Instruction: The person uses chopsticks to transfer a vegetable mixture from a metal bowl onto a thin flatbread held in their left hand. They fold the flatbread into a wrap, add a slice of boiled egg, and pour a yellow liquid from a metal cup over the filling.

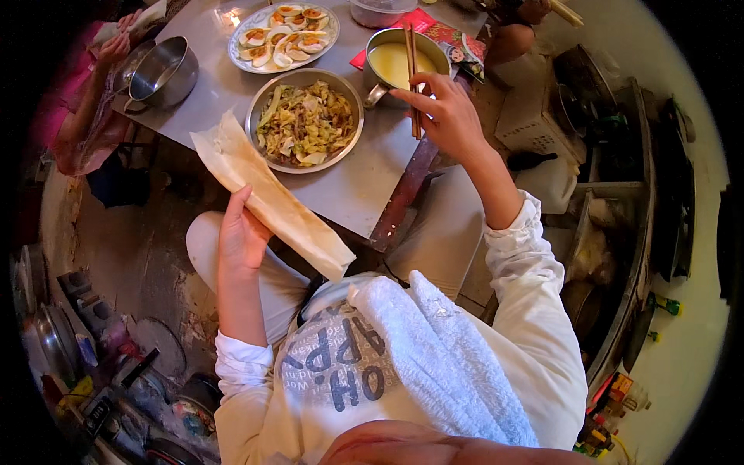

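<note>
My left hand (246, 232) is closed around a long, folded flatbread (271, 194), pale with a browned streak, slanting across the near table edge. Its far end lies by the rim of a round metal bowl (358, 132) of stir-fried cabbage (306, 122). In my right hand (449, 116) is a pair of brown chopsticks (413, 62), with thumb and fingers about them. They cross over a metal pot (370, 77) holding pale yellow porridge-like liquid (391, 63). My fingers are close to the pot's handle (377, 94); whether they touch it I cannot tell.
A patterned plate (235, 58) of halved eggs stands farther back, with a clear plastic tub (380, 11) and a red packet (457, 43) nearby. An empty metal pot (164, 74) sits at the left table edge. Other people's arms (85, 108) show left and far right. Shelving (620, 186) stands right.
</note>
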`<state>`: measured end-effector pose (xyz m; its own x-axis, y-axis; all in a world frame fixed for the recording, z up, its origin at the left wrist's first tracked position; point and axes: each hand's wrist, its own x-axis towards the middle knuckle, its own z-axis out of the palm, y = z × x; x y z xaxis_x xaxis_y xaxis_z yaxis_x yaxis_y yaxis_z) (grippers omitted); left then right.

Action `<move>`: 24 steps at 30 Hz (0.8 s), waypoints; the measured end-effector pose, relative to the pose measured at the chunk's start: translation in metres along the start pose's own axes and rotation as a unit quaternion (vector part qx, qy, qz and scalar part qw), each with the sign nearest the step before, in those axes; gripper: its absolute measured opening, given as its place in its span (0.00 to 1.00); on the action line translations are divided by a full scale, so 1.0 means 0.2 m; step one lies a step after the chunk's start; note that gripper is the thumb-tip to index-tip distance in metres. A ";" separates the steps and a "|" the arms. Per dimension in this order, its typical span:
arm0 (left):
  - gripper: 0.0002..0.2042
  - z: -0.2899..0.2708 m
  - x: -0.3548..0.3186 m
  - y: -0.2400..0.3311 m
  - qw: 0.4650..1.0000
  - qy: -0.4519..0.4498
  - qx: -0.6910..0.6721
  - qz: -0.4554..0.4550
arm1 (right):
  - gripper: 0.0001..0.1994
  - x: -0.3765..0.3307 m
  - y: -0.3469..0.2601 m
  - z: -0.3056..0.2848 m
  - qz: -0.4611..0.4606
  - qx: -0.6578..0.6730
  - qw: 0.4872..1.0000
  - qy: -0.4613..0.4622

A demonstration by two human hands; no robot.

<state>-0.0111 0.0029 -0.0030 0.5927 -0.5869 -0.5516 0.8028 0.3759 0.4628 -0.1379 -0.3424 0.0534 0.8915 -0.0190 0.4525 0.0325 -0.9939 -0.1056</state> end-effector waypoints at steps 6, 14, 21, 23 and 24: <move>0.24 0.00 -0.09 0.04 0.999 0.026 0.031 0.017 | 0.15 0.00 -0.02 -0.01 -0.013 0.047 0.969 0.242; 0.24 -0.03 -0.02 -0.02 0.996 0.012 0.085 0.022 | 0.06 0.01 -0.26 -0.15 0.087 0.224 0.923 0.301; 0.24 0.06 -0.03 -0.01 0.994 0.011 0.101 -0.026 | 0.03 0.00 -0.41 -0.15 0.183 0.499 0.819 0.216; 0.24 0.11 -0.05 -0.02 0.994 0.004 0.102 -0.034 | 0.04 0.05 -0.40 -0.09 0.173 0.497 0.830 0.184; 0.23 0.10 -0.04 -0.03 0.994 0.015 0.106 -0.028 | 0.04 0.08 -0.39 -0.06 0.166 0.491 0.839 0.165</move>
<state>-0.0222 -0.0105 0.0124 0.5516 -0.5800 -0.5995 0.8050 0.1821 0.5646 -0.1312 -0.2674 0.0806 0.7564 -0.4677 0.4573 0.3077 -0.3626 -0.8797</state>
